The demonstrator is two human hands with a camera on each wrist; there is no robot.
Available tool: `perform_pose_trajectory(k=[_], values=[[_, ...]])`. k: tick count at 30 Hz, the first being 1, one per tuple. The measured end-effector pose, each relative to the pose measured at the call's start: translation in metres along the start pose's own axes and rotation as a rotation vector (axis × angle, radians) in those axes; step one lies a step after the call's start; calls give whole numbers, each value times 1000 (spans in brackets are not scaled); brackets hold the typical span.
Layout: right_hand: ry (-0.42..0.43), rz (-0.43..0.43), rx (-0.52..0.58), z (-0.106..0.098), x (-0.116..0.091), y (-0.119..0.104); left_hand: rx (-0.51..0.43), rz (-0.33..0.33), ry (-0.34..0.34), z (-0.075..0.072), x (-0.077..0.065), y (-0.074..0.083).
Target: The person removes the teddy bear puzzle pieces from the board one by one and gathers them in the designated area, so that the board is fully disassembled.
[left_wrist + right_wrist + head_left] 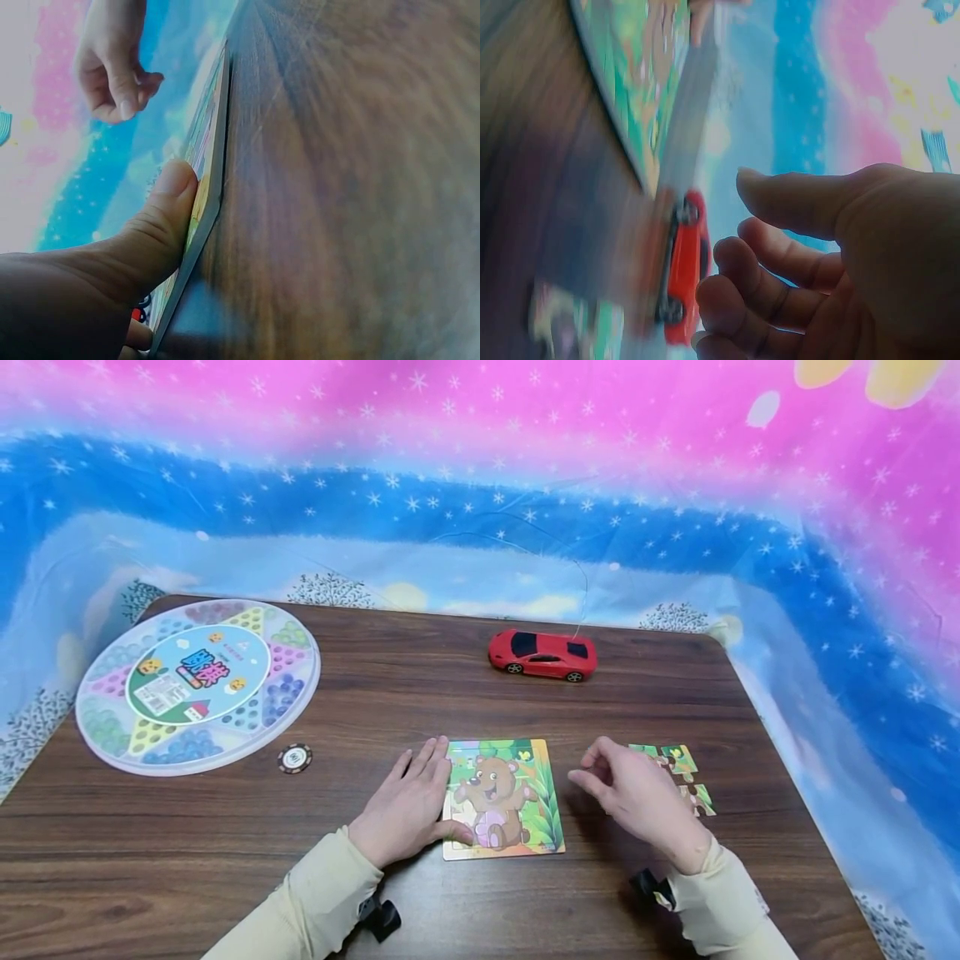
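A square jigsaw puzzle board (504, 802) with a cartoon bear lies flat on the table. Along its left side rests my left hand (405, 800), fingers stretched away from me and thumb over the lower left corner. In the left wrist view that thumb (161, 210) presses on the board's border. My right hand (647, 795) hovers between the board and several loose puzzle pieces (681, 758), partly covering them. Its fingers are loosely bent, and in the right wrist view nothing shows between the thumb (795, 199) and the other fingers.
A red toy car (543, 656) stands beyond the board. At the far left is a round marble game board (112, 685) under a clear cover, with a poker chip (295, 758) close by. Patterned cloth (480, 502) hangs behind the wooden table (405, 685).
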State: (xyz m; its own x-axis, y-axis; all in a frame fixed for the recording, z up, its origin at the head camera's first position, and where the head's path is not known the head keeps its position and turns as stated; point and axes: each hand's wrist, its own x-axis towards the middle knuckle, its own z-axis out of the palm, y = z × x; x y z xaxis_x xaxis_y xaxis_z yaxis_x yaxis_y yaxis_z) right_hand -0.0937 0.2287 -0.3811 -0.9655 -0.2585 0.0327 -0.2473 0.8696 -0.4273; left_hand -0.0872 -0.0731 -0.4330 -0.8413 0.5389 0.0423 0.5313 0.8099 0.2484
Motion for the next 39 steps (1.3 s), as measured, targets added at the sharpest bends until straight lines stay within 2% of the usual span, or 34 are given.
perform_pose_trajectory(k=[9, 18, 27, 33, 39], values=[[-58, -111, 10, 24, 5, -34, 13, 7, 5, 0, 0, 0], [-112, -176, -6, 44, 3, -60, 18, 11, 1, 1, 0, 0], [-207, -261, 45, 60, 0, -71, 21, 22, 11, -1, -1, 0], [-213, -271, 32, 66, -1, -71, 36, 37, 14, -2, -2, 0], [-209, -307, 4, 73, -2, -70, 42, 35, -21, -4, -3, 0]])
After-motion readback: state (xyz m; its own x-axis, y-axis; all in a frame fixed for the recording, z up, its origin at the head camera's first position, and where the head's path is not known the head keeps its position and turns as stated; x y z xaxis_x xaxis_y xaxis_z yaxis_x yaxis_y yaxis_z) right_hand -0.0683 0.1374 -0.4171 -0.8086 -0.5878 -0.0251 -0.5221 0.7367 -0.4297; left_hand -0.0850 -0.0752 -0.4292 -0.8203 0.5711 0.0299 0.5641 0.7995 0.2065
